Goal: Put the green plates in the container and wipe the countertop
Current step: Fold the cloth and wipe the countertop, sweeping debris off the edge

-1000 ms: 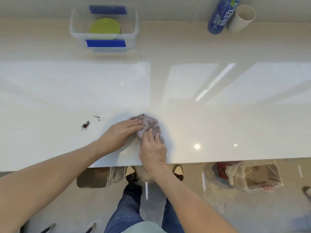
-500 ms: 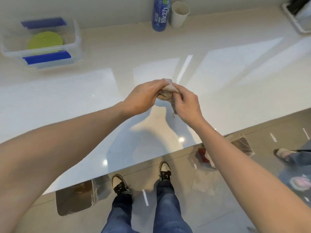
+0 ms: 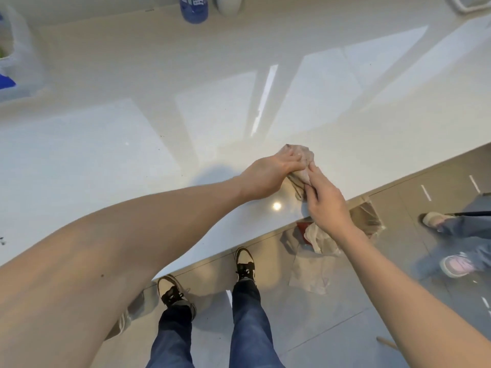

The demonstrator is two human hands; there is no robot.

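The glossy white worktop (image 3: 132,160) fills most of the view, its near edge running diagonally. The clear container (image 3: 18,49) sits at the far left, cut off by the frame edge; only a sliver of green and a blue clip show, so the plates cannot be made out. A blue bottle (image 3: 193,9) stands at the far edge, top cropped. The left hand (image 3: 273,172) and right hand (image 3: 325,200) both grip a crumpled grey cloth (image 3: 303,162) near the worktop's front edge; the fingers hide most of it. A plastic bag (image 3: 318,235) lies on the floor below.
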